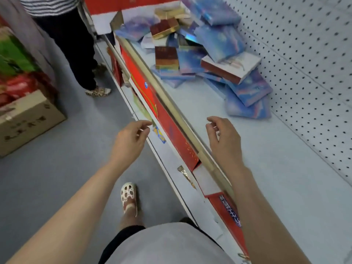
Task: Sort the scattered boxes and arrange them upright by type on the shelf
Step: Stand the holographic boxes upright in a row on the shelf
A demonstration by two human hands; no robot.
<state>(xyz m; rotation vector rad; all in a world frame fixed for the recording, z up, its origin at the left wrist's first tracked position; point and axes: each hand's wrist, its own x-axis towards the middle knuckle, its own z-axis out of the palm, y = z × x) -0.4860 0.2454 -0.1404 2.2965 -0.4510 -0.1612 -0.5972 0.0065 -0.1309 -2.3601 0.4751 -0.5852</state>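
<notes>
A heap of scattered boxes lies on the white shelf (pixel 266 159) toward its far end. Most are flat blue boxes (pixel 247 88), leaning and overlapping. Among them are dark red and gold boxes (pixel 166 58) and a white box with a dark red side (pixel 230 66). My left hand (pixel 131 140) hovers over the aisle just outside the shelf's front rail, fingers loosely curled, holding nothing. My right hand (pixel 224 141) hovers above the bare near part of the shelf, fingers loosely curled and empty. Both hands are well short of the heap.
A wooden rail (pixel 171 103) runs along the shelf front. Large red boxes (pixel 167 126) fill the shelf below. White pegboard (pixel 304 63) backs the shelf. Another person (pixel 76 44) stands in the aisle ahead. A cardboard carton (pixel 28 121) sits on the floor at left.
</notes>
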